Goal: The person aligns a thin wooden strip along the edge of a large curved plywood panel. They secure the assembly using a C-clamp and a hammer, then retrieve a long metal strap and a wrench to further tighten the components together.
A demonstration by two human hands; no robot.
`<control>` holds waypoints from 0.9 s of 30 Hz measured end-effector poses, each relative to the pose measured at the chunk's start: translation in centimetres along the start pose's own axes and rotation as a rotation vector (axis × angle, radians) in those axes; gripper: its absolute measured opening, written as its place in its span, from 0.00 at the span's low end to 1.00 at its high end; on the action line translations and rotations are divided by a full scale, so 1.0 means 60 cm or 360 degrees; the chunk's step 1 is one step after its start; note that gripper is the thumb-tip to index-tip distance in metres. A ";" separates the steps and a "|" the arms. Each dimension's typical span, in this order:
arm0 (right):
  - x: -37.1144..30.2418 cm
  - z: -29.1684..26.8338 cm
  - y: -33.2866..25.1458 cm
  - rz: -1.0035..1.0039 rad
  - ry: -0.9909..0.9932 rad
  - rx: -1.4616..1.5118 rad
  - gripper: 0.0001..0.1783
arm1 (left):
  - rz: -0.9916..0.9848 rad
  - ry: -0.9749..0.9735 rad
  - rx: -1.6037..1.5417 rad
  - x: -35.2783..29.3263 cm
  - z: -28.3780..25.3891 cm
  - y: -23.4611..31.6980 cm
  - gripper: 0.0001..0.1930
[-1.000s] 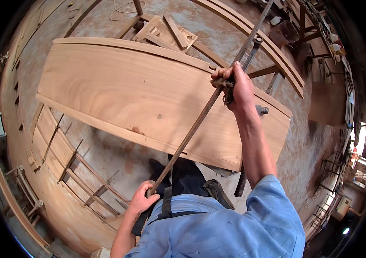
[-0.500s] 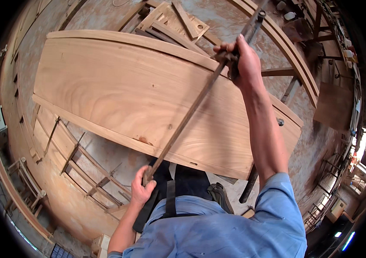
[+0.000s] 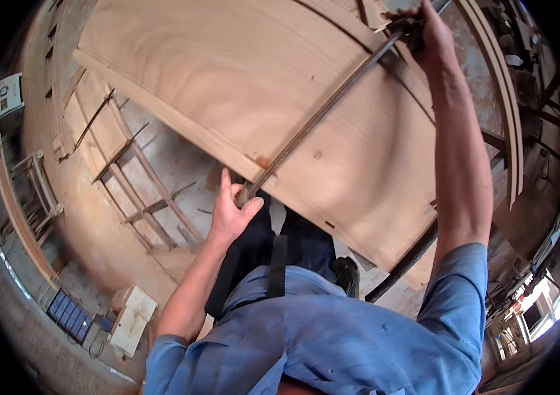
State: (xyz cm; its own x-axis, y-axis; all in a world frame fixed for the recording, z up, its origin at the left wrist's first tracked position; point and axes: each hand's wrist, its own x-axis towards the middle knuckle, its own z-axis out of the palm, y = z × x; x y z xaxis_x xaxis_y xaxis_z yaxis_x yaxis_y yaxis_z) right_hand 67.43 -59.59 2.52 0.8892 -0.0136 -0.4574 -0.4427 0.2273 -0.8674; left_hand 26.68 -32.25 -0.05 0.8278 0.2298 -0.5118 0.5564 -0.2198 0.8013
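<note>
A long metal bar clamp (image 3: 329, 108) slants across a broad pale wooden panel (image 3: 221, 79) in front of me. My left hand (image 3: 229, 212) grips the clamp's lower end at the panel's near edge, thumb against the jaw and index finger pointing up along the edge. At the far side, my right hand (image 3: 436, 39) is wrapped round the clamp's dark upper fitting, close to the panel's far rail. That fitting is partly hidden by my fingers. Whether either jaw touches the wood, I cannot tell.
A dark pipe-like bar (image 3: 404, 263) sticks out beneath the panel's near right. Slatted wooden frames (image 3: 138, 174) with thin clamps lie to the left. Long wooden rails (image 3: 500, 85) run along the far right. A small whitish box (image 3: 134, 320) stands at the lower left.
My left hand has brought the clamp's lower end up against the panel's near edge. My right hand has gone farther out to the upper right. The view has also turned and shifted.
</note>
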 end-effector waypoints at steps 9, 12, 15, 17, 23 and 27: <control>0.046 0.002 0.021 0.0077 -0.0081 0.0013 0.25 | -0.0076 0.0087 -0.0298 0.036 0.020 0.035 0.49; 0.037 0.003 0.020 0.0059 -0.0093 0.0042 0.25 | 0.0179 0.0061 -0.0281 0.037 0.022 0.039 0.48; 0.019 -0.005 0.014 0.0066 -0.0132 -0.0273 0.26 | 0.0185 0.0031 -0.0320 0.040 0.021 0.039 0.48; 0.008 -0.012 0.012 0.0014 -0.0201 -0.0547 0.26 | 0.0196 0.0030 -0.0308 0.040 0.020 0.040 0.47; -0.003 -0.038 0.009 -0.0174 -0.0142 -0.0892 0.28 | 0.0160 0.0021 -0.0332 0.042 0.021 0.035 0.47; 0.001 -0.044 0.004 -0.0134 -0.0273 -0.0923 0.27 | 0.0254 0.0026 -0.0302 0.045 0.018 0.025 0.47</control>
State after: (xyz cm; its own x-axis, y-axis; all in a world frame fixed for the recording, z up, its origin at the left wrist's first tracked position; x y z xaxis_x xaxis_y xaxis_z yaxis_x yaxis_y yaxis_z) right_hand 67.07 -62.12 1.78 0.9085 0.1598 -0.3862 -0.3179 -0.3355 -0.8868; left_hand 29.83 -32.96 -0.55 0.9019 0.2222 -0.3705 0.3943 -0.0729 0.9161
